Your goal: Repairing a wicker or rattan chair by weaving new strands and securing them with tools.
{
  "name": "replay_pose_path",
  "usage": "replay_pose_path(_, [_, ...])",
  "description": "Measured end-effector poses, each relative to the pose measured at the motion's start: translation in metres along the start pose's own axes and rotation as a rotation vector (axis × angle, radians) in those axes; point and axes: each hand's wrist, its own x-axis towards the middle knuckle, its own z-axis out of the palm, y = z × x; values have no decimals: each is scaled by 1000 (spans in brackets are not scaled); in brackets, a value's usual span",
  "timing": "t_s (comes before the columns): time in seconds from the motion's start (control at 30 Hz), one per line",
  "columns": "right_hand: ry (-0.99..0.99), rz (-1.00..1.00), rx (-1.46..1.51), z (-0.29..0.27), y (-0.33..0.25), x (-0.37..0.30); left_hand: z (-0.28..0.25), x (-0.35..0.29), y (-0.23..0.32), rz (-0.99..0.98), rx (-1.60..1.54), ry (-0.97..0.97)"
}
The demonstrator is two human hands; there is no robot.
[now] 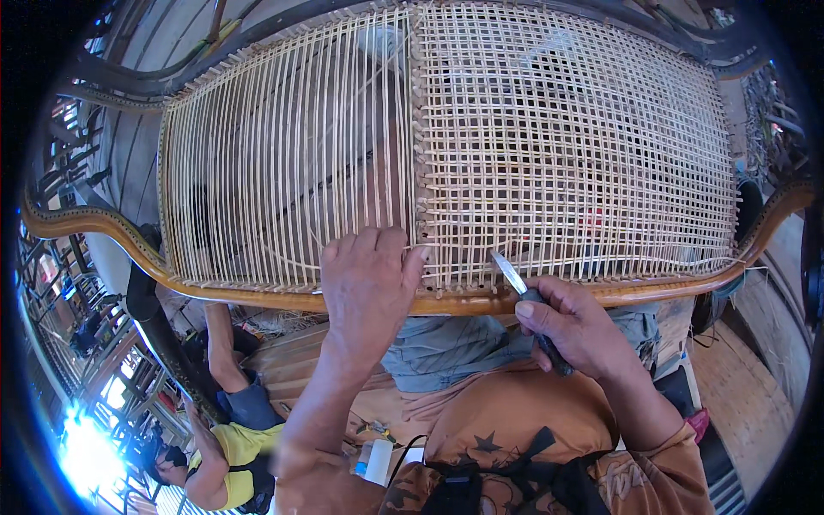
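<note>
Before me lies a wooden seat frame strung with pale cane strands. On the right half the cane weave is a checked mesh; on the left half the strands run mostly one way, away from me. My left hand rests on the near rail, back up, its fingers over the strands beside the middle bar. Its thumb stands apart, near the weave's corner; the fingertips are partly hidden. In my right hand is a knife, held by its dark handle, the short metal blade pointing at the near edge of the mesh.
Curved arms of the frame stick out at both ends. At lower left a person in a yellow top sits close by, one arm near the frame. A white cup-like thing is below my left forearm. Wooden boards lie at right.
</note>
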Motion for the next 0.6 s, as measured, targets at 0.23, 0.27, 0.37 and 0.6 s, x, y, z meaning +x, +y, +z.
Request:
replay_pose_path(0.23, [63,-45,19,5,-5,-1,23,-5,-9,-30,-209,99])
replay_pose_path(0.27, [63,-44,16,7,-8,-4,23,-6,-8,-33,-210,100])
replay_pose_path(0.37, [48,-53,-88,12,-13,-8,23,-6,-5,-18,-172,121])
replay_pose_path(0.6, [63,-22,19,18,-5,9,33,-8,-6,-74,-206,179])
